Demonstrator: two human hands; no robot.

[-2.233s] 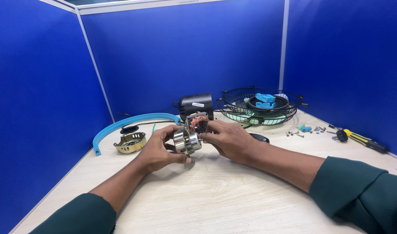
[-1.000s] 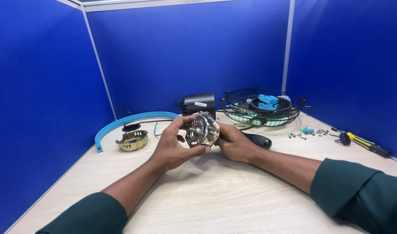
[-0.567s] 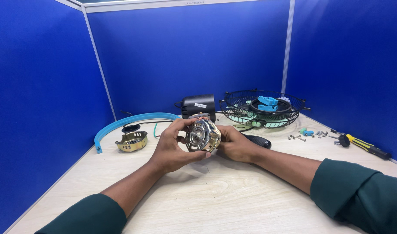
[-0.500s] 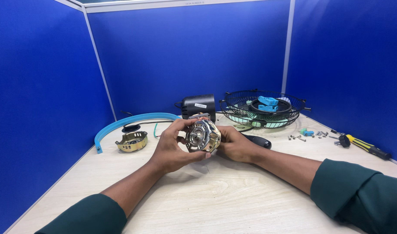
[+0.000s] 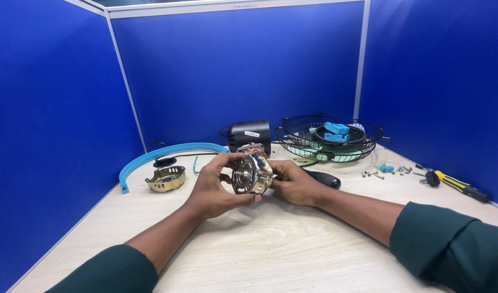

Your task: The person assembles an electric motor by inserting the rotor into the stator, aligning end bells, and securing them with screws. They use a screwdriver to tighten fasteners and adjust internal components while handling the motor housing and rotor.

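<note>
Both my hands hold a round metal fan motor (image 5: 251,173) with copper windings above the middle of the desk. My left hand (image 5: 213,184) cups it from the left and below, thumb over the top. My right hand (image 5: 295,182) grips its right side. The motor's flat silver face is turned toward me.
A gold-coloured motor cover (image 5: 165,178) and a curved light-blue rim (image 5: 162,154) lie at the left. A black housing (image 5: 250,134) and a black wire fan guard (image 5: 328,138) holding blue parts stand behind. Screws (image 5: 382,171), a yellow-handled screwdriver (image 5: 458,185) and a black handle (image 5: 325,178) lie at right.
Over the last two seconds my hands lifted the motor a little and turned its flat face toward me. In the last half second it has stayed nearly still.
</note>
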